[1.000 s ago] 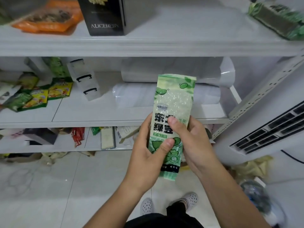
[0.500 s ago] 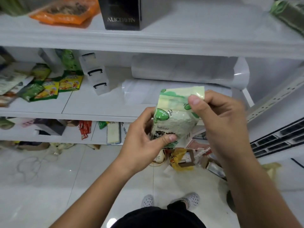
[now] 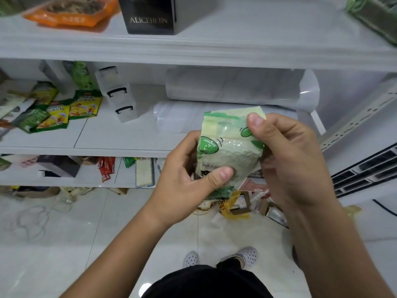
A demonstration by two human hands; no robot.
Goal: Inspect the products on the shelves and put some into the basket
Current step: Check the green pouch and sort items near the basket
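The vacuum-packed green pouch (image 3: 231, 151), probably stiff with slick film, is pinched low by the left hand (image 3: 189, 179) and at its top flap by the right hand (image 3: 285, 155).

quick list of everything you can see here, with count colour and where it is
green bean packet: 1, pale green with dark green beans, held in both hands in front of the middle shelf
black box: 1, black with pale lettering, top shelf
orange packet: 1, orange, top shelf left
green packet: 1, green, top shelf far right
yellow-green snack packets: several, middle shelf left
clear boxes: 2 stacked, clear with black handles, middle shelf
clear plastic rolls: 2, whitish, back of middle shelf
red sachets: several, red, bottom shelf
shoes: 2, white with holes, on the floor
left hand: grips the packet's lower part
right hand: pinches the packet's top edge
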